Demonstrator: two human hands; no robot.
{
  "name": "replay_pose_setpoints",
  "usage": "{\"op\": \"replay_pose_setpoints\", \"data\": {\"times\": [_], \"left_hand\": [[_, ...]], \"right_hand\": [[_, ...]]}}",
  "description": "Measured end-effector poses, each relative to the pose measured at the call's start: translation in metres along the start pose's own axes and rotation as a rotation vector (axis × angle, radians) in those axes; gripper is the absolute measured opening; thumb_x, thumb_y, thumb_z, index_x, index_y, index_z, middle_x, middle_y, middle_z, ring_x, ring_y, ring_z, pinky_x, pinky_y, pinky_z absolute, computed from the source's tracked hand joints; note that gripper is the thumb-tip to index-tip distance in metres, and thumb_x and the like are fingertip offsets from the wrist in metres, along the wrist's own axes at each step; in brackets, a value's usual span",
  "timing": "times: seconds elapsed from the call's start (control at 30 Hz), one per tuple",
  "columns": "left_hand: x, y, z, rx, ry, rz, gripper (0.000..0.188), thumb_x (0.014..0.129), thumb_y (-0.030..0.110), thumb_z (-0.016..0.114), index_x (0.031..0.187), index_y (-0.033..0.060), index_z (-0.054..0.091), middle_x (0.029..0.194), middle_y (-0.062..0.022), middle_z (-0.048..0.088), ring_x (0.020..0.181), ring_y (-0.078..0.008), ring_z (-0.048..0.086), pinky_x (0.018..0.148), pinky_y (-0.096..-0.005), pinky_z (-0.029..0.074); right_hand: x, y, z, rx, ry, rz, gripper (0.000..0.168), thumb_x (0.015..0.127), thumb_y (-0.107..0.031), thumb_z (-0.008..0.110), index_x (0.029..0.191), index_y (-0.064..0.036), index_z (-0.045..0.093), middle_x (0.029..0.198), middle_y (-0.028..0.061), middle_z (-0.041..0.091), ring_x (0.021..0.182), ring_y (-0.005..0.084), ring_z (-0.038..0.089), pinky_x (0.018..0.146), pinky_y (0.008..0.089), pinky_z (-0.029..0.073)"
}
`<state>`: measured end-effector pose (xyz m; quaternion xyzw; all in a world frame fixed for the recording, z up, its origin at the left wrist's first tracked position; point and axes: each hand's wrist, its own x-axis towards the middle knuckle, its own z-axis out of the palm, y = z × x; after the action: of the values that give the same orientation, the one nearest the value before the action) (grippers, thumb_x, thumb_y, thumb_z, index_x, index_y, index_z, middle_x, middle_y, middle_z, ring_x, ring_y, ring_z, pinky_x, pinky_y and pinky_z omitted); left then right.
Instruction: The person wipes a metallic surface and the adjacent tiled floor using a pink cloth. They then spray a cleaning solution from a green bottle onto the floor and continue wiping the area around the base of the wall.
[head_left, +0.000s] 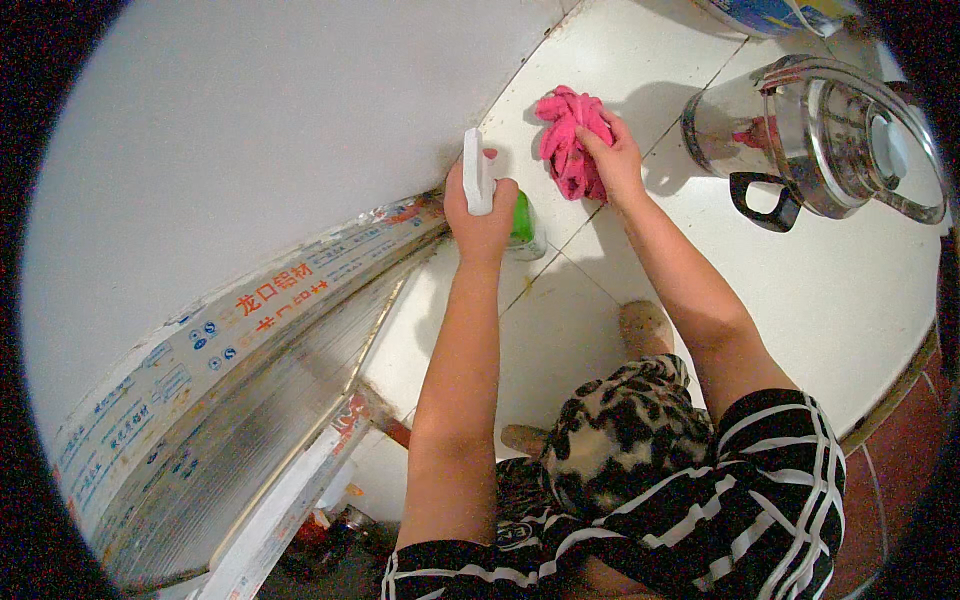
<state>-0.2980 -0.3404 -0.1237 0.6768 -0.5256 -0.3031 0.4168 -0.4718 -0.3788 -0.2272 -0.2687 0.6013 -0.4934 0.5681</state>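
My left hand (484, 202) grips the neck of a spray bottle, its white trigger head (474, 172) pointing away from me. Below the fingers shows the bottle's clear body with something green (523, 221) on or in it. A crumpled pink cloth (568, 142) is bunched in my right hand (616, 157), a little to the right of the bottle. Both hands are over pale floor tiles (585, 259), close to the foot of a smooth grey-white wall panel (300, 97). Whether the cloth rests on the floor is hard to tell.
A lidded stainless steel pot (810, 135) with a black side handle (765, 201) stands to the right. Part of a printed bucket (780, 15) shows at the top. At left, a metal door track or frame (247, 315) carries printed protective film. Reddish tiles (892, 465) lie at lower right.
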Motion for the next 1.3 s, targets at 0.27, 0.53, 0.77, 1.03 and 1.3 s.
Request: {"op": "replay_pose_setpoints", "data": {"times": [0.27,0.53,0.77,1.03,1.3], "left_hand": [[0.021,-0.009,-0.008,0.186,-0.024,0.012,0.031,0.068,0.015,0.068,0.097,0.0047,0.063,0.088,-0.0098,0.064,0.080,-0.0214,0.062,0.075,-0.0340,0.048],[0.033,-0.013,-0.014,0.151,-0.052,-0.130,0.023,0.065,0.016,0.068,0.084,0.0046,0.064,0.080,-0.0149,0.063,0.075,-0.0305,0.063,0.070,-0.0389,0.048],[0.037,-0.005,-0.024,0.288,-0.193,-0.234,0.026,0.068,0.019,0.068,0.091,0.0073,0.066,0.086,-0.0103,0.066,0.080,-0.0246,0.063,0.074,-0.0356,0.049],[0.005,0.020,-0.043,-0.016,-0.082,-0.213,0.036,0.070,0.008,0.063,0.106,0.0055,0.062,0.098,-0.0076,0.065,0.087,-0.0193,0.063,0.078,-0.0323,0.048],[-0.038,0.071,-0.064,-0.298,0.060,-0.303,0.040,0.071,-0.001,0.056,0.111,-0.0003,0.058,0.108,-0.0084,0.062,0.094,-0.0152,0.060,0.079,-0.0285,0.047]], "right_hand": [[0.023,-0.007,0.018,0.099,-0.026,0.041,0.052,0.083,-0.014,0.062,0.132,-0.005,0.047,0.118,0.0125,0.060,0.099,0.0211,0.061,0.085,0.0316,0.049],[0.058,-0.002,0.048,-0.258,0.038,-0.089,0.057,0.079,-0.025,0.060,0.133,-0.013,0.048,0.114,0.0211,0.061,0.104,0.0356,0.060,0.091,0.0389,0.045],[0.069,-0.006,0.070,-0.356,0.107,-0.110,0.058,0.082,-0.019,0.064,0.136,-0.010,0.046,0.119,0.0136,0.061,0.100,0.0217,0.062,0.087,0.0300,0.047],[0.058,-0.011,0.096,-0.467,0.112,-0.217,0.057,0.080,-0.030,0.065,0.130,-0.008,0.052,0.117,0.0194,0.061,0.106,0.0301,0.061,0.091,0.0350,0.046],[-0.024,0.035,0.153,-0.578,-0.212,-0.143,0.035,0.077,-0.028,0.067,0.100,-0.002,0.066,0.096,0.0225,0.065,0.089,0.0396,0.063,0.081,0.0463,0.049]]}}
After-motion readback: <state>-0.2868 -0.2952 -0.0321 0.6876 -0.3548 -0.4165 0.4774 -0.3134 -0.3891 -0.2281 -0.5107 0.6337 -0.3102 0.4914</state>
